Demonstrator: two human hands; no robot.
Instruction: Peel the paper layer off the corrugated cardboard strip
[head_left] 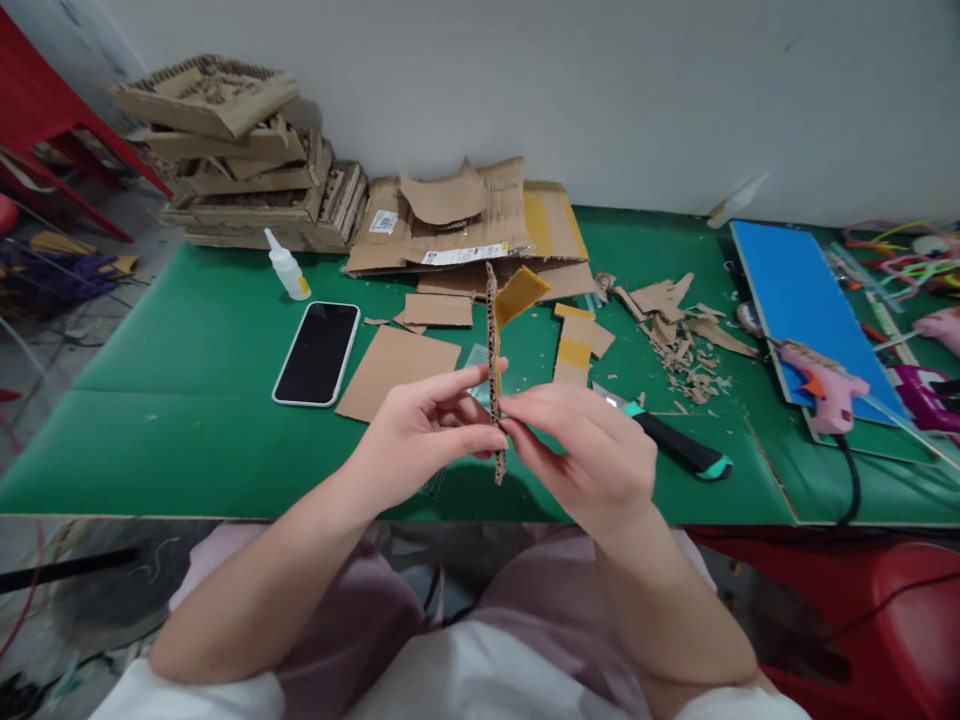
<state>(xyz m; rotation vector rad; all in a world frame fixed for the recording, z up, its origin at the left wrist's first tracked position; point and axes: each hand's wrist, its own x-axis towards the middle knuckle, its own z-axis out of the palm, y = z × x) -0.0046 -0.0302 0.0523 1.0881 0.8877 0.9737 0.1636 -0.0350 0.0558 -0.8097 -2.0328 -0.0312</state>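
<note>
Upright between my hands is a piece of cardboard, seen edge-on with its corrugation showing. A yellow-brown taped flap sticks out from its right side near the top. My left hand grips the cardboard from the left, thumb and fingers on it. My right hand pinches at its right face, low down; the fingertips are close together there. Just right of my right hand lies a utility knife with a black and teal handle. A flat cardboard square rests behind my left hand.
Left on the green table are a phone and a glue bottle. Stacked cardboard trays and sheets stand behind. Cardboard scraps, a blue board and a pink glue gun are right.
</note>
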